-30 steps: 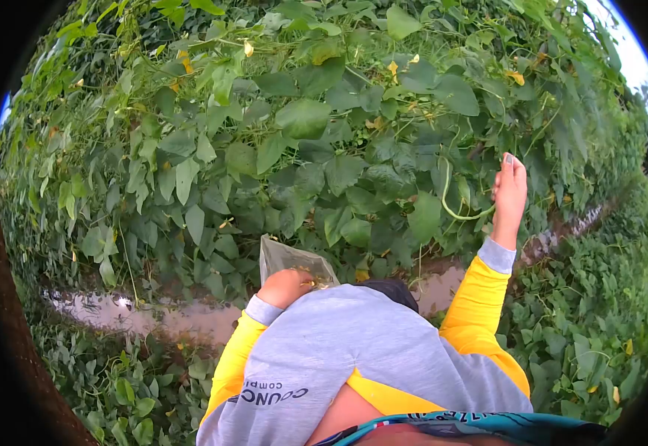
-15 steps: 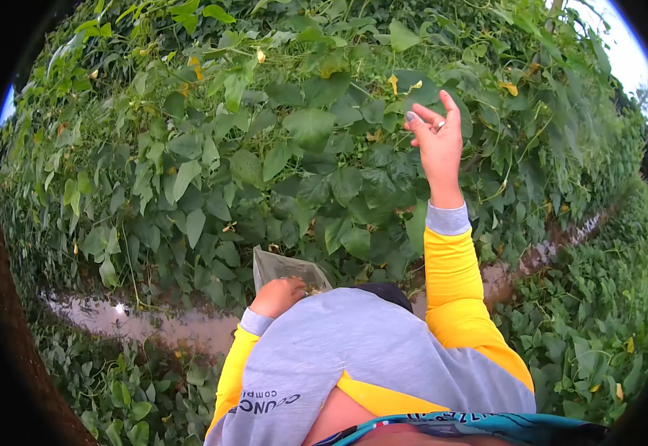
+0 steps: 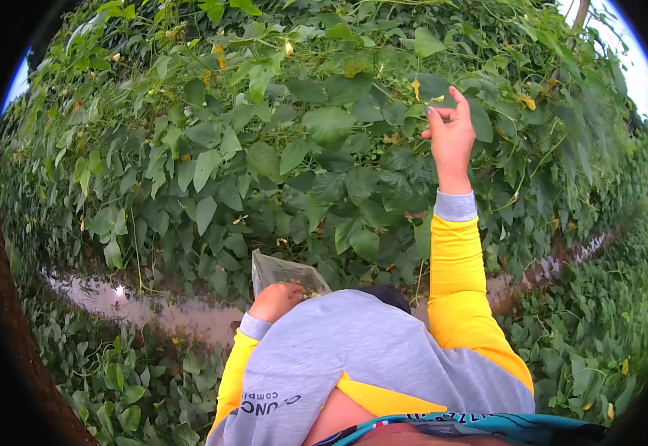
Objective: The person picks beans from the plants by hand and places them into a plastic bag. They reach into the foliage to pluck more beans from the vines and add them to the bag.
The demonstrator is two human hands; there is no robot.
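one left hand [image 3: 276, 301], one right hand [image 3: 453, 146], one translucent bag [image 3: 273, 270], two yellow sleeves [image 3: 458, 267], two grey cuffs [image 3: 455, 206]

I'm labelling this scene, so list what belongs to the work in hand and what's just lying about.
In the work:
- left hand, at the translucent bag
- right hand, raised among the vines

Just around:
- muddy water
- low plants, lower right
- dark item at the waist, use unclear
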